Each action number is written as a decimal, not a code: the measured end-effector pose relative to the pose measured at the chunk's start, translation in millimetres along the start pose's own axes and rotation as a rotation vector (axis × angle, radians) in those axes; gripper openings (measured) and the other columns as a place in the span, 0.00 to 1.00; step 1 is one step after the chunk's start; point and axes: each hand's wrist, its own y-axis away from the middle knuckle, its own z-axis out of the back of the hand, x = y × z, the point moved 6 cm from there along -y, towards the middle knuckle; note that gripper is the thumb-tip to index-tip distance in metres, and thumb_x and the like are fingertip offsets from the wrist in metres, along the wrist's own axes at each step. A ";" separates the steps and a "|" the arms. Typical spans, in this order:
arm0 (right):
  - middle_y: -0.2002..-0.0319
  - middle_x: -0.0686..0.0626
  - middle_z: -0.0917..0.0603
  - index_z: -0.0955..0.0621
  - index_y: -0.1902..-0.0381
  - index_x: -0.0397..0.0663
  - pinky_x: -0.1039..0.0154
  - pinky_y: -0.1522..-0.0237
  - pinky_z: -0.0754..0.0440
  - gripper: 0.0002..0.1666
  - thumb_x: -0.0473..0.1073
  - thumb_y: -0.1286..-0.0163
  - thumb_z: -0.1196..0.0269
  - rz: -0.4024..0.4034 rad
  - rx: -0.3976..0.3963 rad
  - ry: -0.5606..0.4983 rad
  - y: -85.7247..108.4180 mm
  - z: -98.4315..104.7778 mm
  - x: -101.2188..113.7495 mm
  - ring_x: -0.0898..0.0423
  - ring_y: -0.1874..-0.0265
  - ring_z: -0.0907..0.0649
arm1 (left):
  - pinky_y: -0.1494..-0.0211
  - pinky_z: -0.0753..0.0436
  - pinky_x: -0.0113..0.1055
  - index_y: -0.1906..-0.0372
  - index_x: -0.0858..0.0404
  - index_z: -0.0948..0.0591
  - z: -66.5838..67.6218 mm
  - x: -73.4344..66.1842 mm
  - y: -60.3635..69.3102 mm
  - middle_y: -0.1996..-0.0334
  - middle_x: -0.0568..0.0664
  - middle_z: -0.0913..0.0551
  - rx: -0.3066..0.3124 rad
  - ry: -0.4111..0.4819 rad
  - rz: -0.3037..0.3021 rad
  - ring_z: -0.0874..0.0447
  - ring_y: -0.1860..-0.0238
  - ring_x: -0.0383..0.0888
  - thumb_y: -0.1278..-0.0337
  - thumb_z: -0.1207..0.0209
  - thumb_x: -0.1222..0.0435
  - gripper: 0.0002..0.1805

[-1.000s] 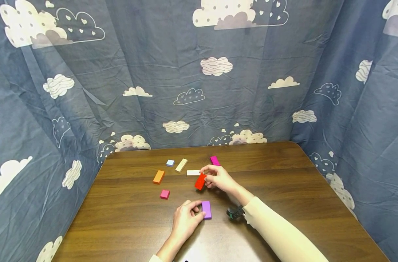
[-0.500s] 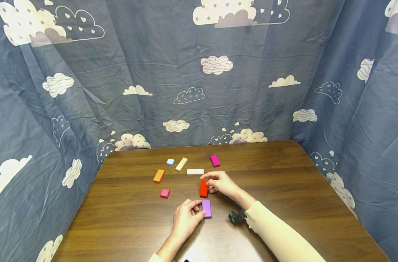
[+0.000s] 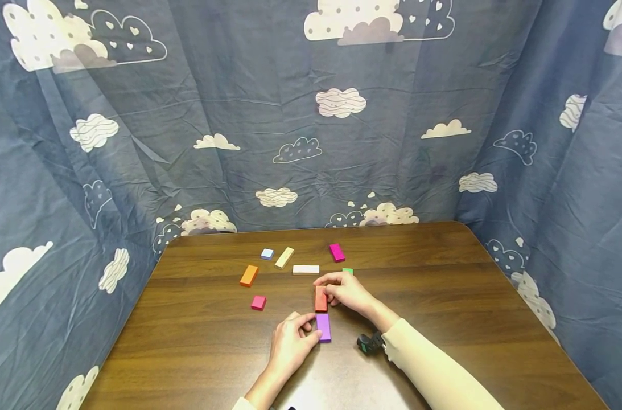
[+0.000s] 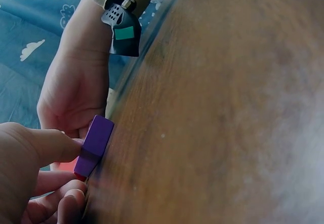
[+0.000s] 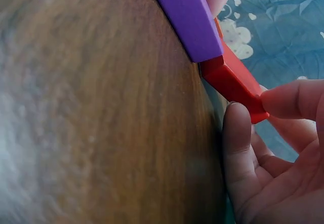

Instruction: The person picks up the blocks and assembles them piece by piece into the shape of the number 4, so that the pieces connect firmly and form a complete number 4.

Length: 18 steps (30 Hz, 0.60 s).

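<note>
My left hand (image 3: 290,344) pinches a purple rectangular block (image 3: 323,328) on the table, its thumb and index finger on the block's left side and corner. Just beyond it, my right hand (image 3: 349,293) holds a red rectangular block (image 3: 320,299) between thumb and fingers. The two blocks lie nearly in line, red on the far side. In the right wrist view, an end of the purple block (image 5: 190,19) meets the red block (image 5: 235,79) at a corner. From the left wrist, the purple block (image 4: 95,143) hides most of the red one.
A green block (image 3: 347,270) peeks out behind my right hand. Farther back lie a white block (image 3: 306,270), a magenta one (image 3: 337,253), a cream one (image 3: 284,258) and a light blue one (image 3: 267,254). Orange (image 3: 248,276) and pink (image 3: 258,303) blocks lie left.
My right hand has brought the red block toward me and slightly right, straightening it against the purple block's far end. The green block has come into sight. My left hand stays put.
</note>
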 end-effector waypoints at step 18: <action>0.70 0.41 0.16 0.15 0.53 0.35 0.65 0.73 0.22 0.12 0.31 0.31 0.39 0.044 -0.032 0.039 0.3 -0.8 -12.7 0.55 0.75 0.21 | 0.71 0.29 0.28 0.53 0.58 0.11 -1.0 0.8 -0.6 0.71 0.39 0.20 0.000 -0.009 -0.003 0.28 0.77 0.27 0.56 0.26 0.60 0.20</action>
